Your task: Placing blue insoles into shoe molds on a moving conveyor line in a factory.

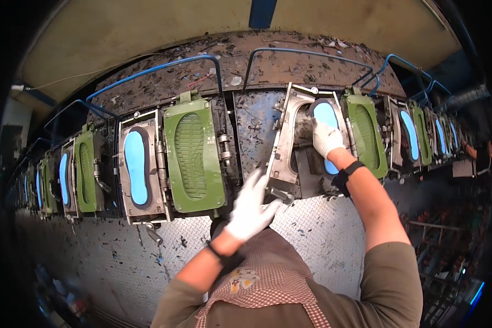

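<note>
My right hand [328, 139], in a white glove, is closed over the middle of a shoe sole [324, 112] with a light blue top and dark rim. The sole lies over the right part of a metal mould frame [283, 158], whose sole-shaped opening shows to its left. My left hand [250, 209], also gloved in white, has its fingers stretched out and thumb apart. Its fingertips are by the frame's lower left corner, close to a short metal handle [281, 195]; contact is unclear. A green mould plate [364, 131] with a tread pattern stands open right of the frame.
To the left, another blue-topped sole [135, 167] sits in its mould beside a green plate [197, 156]. Several similar moulds run along both sides. Blue bent rails [164, 66] stand behind them. Dark scraps litter the back surface [306, 60] and the metal tread-plate ledge [120, 257].
</note>
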`<state>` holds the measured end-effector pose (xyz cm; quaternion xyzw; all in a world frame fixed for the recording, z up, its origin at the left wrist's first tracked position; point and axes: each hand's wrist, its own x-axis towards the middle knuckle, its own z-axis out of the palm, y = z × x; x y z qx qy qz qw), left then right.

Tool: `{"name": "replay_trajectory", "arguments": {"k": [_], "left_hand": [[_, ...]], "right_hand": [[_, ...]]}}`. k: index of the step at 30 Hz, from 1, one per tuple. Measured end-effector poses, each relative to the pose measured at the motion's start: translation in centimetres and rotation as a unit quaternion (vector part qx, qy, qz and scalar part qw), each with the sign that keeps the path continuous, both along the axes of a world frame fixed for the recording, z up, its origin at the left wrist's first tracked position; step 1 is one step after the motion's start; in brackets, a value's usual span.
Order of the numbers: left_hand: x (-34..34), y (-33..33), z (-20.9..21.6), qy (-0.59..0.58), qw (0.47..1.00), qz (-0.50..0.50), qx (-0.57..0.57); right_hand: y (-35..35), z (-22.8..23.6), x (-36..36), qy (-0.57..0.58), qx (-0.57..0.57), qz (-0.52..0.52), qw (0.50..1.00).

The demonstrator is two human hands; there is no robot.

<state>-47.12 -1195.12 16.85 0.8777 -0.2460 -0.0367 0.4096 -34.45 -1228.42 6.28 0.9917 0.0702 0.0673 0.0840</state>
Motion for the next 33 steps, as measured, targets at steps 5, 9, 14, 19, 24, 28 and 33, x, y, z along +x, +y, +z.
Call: {"name": "replay_trajectory", "arguments": {"k": [5,9,14,19,24,28,33], "left_hand": [[3.2,-8.0,-6.2,0.211,0.96,0.181,0.033],[0.2,-12.7,-4.1,0.323,0.929,0.173,0.049],[-1.7,-17.7,-9.6,0.406,0.909,0.084,-0.053],[-2.6,-20.9,-10.2,0.307,0.933,0.176,-0.073],[-3.2,-22.9,-8.9,0.156,0.963,0.22,-0.016],[0.8,-21.9,-9.0,-0.134,0.99,0.034,-0.013],[2.4,-23.2,-7.9,-0.104,0.983,0.05,-0.141]], "right_hand": [[0.1,2.0,-0.5,0.007,0.141,-0.034,0.989],[-0.7,3.9,-1.3,0.033,0.204,-0.059,0.977],[0.0,9.8,-1.0,0.251,0.23,-0.044,0.939],[-3.8,13.6,-3.0,-0.202,0.534,0.097,0.815],[-3.4,4.5,-7.2,-0.035,0.199,0.053,0.978],[-7.1,3.8,-11.8,0.096,0.421,0.091,0.897],[-8.2,4.5,-12.6,0.025,0.446,0.091,0.89]]}}
